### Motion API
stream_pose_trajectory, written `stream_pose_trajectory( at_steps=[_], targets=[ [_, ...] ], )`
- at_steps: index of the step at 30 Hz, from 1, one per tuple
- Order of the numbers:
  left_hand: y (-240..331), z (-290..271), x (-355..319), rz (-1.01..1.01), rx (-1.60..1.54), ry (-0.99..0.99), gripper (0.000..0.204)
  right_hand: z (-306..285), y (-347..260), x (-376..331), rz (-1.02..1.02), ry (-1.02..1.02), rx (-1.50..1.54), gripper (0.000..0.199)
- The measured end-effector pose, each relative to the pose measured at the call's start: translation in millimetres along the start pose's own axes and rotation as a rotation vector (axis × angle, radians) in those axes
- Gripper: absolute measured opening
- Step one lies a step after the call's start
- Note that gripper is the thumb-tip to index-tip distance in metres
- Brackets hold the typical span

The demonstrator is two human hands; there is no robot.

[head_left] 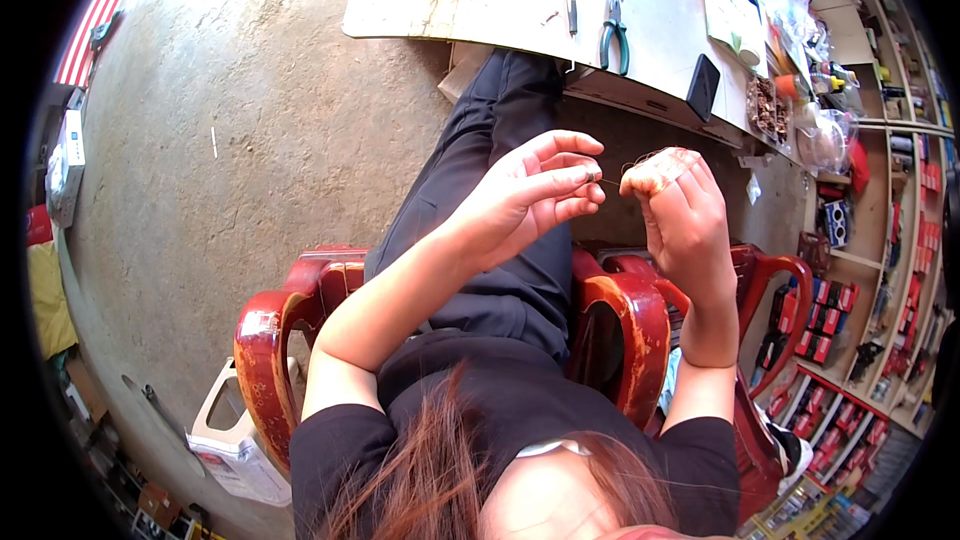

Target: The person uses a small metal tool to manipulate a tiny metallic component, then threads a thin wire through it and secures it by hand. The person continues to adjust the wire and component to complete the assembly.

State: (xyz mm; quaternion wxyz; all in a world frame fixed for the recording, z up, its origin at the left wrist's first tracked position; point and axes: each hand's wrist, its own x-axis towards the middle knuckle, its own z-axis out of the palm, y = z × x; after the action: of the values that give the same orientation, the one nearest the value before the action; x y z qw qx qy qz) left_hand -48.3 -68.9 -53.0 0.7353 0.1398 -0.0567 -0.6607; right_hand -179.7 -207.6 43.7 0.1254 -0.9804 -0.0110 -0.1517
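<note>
Strand [611,180] in fingers [563,180]; brown pieces [767,107] in tray [752,123].

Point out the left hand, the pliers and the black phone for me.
Left hand [522,188]: head view, on the middle of the hand.
Pliers [614,21]: head view, around the pivot above the green handles.
Black phone [703,88]: head view, mid-surface.

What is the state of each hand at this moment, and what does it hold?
Left hand: pinching a small object, too tiny to identify.
Right hand: closed on thin brownish strands.
</note>
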Motion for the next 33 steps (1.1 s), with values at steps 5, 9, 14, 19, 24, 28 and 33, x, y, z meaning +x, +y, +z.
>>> stream_pose_trajectory(
  at_steps=[5,9,14,19,24,28,33],
  targets=[
    [-3,1,1,-0.017,-0.074,0.043,0.027,0,-1,2,-0.037,0.005,0.003,0.015],
    [-5,0,2,0.033,-0.078,0.102,0.021,-1,-4,4,-0.041,0.003,0.023,0.016],
    [-6,-6,1,0.052,-0.001,0.106,0.021,-7,-5,8,-0.041,0.023,0.061,0.016],
    [-7,-10,3,0.039,0.026,0.081,0.021,-8,-1,8,-0.040,0.013,0.040,0.017],
    [-7,-17,6,0.039,-0.005,0.088,0.017,-11,1,9,-0.011,0.019,0.016,0.017],
    [-8,-17,7,0.084,-0.002,0.097,0.012,-14,1,10,-0.005,0.031,0.017,0.017],
    [-9,-17,9,0.093,0.026,0.109,0.009,-15,1,8,-0.007,0.018,0.017,0.018]
  ],
)
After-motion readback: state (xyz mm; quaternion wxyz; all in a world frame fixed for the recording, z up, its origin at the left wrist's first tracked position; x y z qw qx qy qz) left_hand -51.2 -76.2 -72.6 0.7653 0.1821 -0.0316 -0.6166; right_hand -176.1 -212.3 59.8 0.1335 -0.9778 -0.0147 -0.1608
